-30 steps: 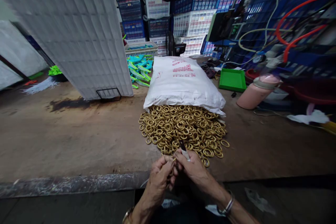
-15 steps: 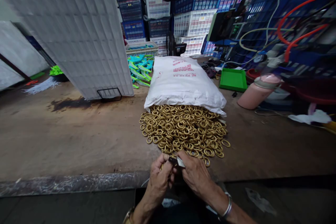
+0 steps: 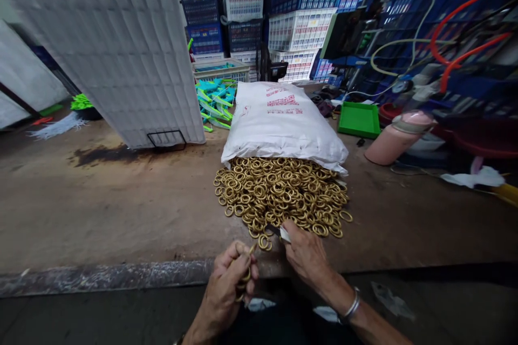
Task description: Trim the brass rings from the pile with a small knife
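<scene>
Left hand (image 3: 229,285), lower centre of frame: fingers curled in, gripping a few gold-coloured rings (image 3: 245,276), one edge poking up between thumb and forefinger; exact count hidden by the fingers. Right hand (image 3: 305,256), just right of it: closed around a small tool (image 3: 284,235), pale handle, dark end pointing left over the pile's near edge. Contact between that end and a ring: can't tell. Hands apart.

Progress: looks early going by amount. Only the left hand's few are picked up; the bulk lies in a loose ring pile (image 3: 279,194) mid-frame, a couple of rings (image 3: 265,242) at its near edge. No separate finished batch visible; can't tell whether any in the pile are already worked. Pile runs up to the mouth of a white sack (image 3: 283,124), centre of frame, lying on the table (image 3: 121,215). Sack bulges, so probably more rings inside.
</scene>
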### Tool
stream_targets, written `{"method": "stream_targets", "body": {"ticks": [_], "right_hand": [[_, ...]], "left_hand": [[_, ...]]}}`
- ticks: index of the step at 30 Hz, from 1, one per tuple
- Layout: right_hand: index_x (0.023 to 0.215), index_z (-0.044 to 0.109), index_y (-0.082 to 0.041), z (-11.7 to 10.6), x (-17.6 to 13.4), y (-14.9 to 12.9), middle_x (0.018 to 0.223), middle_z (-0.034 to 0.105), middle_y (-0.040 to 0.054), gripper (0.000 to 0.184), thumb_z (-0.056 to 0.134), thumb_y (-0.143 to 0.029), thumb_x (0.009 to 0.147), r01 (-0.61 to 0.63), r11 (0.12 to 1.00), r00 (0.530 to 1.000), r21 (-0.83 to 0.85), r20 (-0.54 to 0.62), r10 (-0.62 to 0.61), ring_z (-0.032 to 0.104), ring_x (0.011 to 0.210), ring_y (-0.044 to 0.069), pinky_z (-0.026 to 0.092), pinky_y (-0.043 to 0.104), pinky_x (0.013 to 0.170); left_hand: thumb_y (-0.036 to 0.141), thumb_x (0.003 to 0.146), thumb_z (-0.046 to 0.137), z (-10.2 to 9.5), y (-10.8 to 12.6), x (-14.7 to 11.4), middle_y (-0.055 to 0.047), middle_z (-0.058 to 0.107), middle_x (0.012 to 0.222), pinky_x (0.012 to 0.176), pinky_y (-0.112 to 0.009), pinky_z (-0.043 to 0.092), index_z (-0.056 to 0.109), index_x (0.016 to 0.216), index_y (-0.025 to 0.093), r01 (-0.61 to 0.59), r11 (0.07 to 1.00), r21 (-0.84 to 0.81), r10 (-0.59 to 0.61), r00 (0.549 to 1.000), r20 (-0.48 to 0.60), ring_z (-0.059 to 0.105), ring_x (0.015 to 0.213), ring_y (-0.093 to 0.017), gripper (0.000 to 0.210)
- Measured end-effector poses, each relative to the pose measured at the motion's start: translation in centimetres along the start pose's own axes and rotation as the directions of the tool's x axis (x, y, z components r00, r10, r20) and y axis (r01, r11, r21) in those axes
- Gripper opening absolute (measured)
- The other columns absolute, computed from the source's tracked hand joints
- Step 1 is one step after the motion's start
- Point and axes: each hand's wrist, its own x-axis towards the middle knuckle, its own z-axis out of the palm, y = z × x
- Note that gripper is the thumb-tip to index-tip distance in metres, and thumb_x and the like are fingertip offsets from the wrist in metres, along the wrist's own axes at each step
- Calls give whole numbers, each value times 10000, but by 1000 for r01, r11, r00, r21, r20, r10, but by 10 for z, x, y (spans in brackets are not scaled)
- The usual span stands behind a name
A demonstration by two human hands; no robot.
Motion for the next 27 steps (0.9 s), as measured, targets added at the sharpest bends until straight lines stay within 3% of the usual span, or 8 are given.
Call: {"method": "stream_targets", "body": {"ticks": [6, 10, 14, 20, 27], "right_hand": [[880, 476, -209, 11, -7, -14, 742, 614, 3, 230, 405, -74, 707, 65, 993, 997, 103, 28, -68, 564, 682, 145, 277, 230, 582], [1020, 439, -230, 31, -9, -12, 794, 627, 6, 264, 466, -182, 762, 84, 996, 996, 5, -7, -84, 576, 674, 163, 270, 250, 577], [1022, 434, -228, 41, -8, -8, 784, 633, 9, 266, 479, -190, 763, 83, 994, 996, -77, -19, -85, 582, 672, 168, 250, 258, 562], [969, 438, -220, 34, -7, -13, 753, 633, 1, 230, 475, -162, 749, 62, 997, 998, -52, -12, -62, 586, 649, 158, 242, 253, 552], [966, 452, -215, 41, -5, -7, 715, 622, 11, 223, 477, -184, 746, 30, 999, 1000, -26, -7, -30, 586, 658, 175, 253, 249, 551]], "left_hand": [[330, 798, 520, -17, 1, 12, -41, 581, 803, 354, -125, 275, 488, 766, 137, -66, 990, -122, 55, 994, -94, 436, 479, -38, 199], [298, 786, 535, -22, 0, 14, -29, 576, 783, 349, -127, 277, 499, 819, 153, -89, 982, -168, 69, 990, -121, 438, 475, -45, 153], [275, 738, 590, -24, 1, 13, -12, 561, 747, 353, -129, 294, 519, 952, 173, -60, 968, -244, 31, 992, -119, 460, 491, -58, 247], [249, 654, 668, -24, -3, 18, -38, 561, 745, 351, -120, 285, 557, 713, 119, -30, 939, -343, -10, 993, -115, 502, 581, -81, 181], [336, 702, 624, -16, -16, 22, 23, 488, 645, 330, -111, 212, 486, 680, 144, 21, 977, -210, -49, 991, -128, 415, 459, -33, 238]]}}
